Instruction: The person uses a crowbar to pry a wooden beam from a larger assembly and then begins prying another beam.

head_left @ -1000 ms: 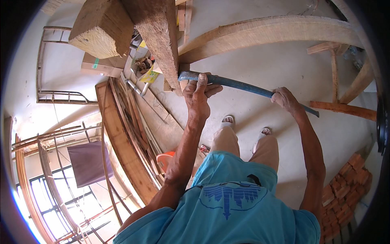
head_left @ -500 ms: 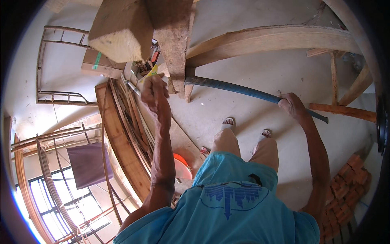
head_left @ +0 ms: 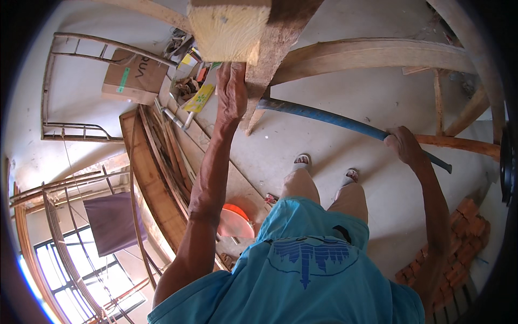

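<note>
A thick wooden beam (head_left: 229, 35) shows its pale sawn end close in front of me, joined to a rough wooden post (head_left: 270, 59). My left hand (head_left: 232, 92) reaches up to the beam's underside and grips there; the fingertips are hidden behind the wood. To the right, my right hand (head_left: 403, 144) is closed round a long blue-handled tool (head_left: 329, 120). Its handle slants down to the right past my fist. The dark far end sits at the post and is mostly hidden, so its kind is unclear.
A curved wooden rail (head_left: 372, 56) crosses at the upper right. Planks (head_left: 154, 178) lean on the left beside a cardboard box (head_left: 135, 75). Stacked red bricks (head_left: 458, 243) lie at the lower right. An orange-rimmed basin (head_left: 237, 221) stands near my legs.
My left hand has moved up and right to the beam's underside. The beam end has shifted right in view. My right hand and the blue-handled tool have shifted slightly right.
</note>
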Tool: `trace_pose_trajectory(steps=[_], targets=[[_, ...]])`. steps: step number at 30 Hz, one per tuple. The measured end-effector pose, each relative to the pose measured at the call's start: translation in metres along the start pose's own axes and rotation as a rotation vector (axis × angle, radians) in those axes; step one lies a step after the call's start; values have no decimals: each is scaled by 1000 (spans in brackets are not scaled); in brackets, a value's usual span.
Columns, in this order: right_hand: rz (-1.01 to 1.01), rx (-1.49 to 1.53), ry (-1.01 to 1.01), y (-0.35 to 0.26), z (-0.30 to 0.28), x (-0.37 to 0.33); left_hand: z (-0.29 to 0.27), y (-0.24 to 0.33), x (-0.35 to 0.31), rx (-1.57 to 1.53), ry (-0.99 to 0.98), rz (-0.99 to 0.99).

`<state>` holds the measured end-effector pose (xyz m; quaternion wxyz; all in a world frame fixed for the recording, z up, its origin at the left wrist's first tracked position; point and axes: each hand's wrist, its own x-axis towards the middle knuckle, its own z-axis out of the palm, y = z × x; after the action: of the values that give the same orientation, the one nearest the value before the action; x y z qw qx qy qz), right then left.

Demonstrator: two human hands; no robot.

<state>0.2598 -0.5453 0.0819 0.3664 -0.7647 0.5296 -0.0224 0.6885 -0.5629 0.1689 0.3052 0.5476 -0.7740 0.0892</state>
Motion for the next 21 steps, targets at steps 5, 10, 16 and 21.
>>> trace_pose_trajectory(steps=[5, 10, 16, 21], targets=[[-79, 42, -26, 5, -2, -4, -1, 2, 0, -52, -54, -62], [-206, 36, 131, -4, -4, -18, 7, -6, 1, -58, 28, 43], [89, 9, -209, -24, -29, -24, 17, -10, 3, -20, 81, 52], [187, 17, -239, -36, -33, -26, 26, -19, 10, -5, 154, 116]])
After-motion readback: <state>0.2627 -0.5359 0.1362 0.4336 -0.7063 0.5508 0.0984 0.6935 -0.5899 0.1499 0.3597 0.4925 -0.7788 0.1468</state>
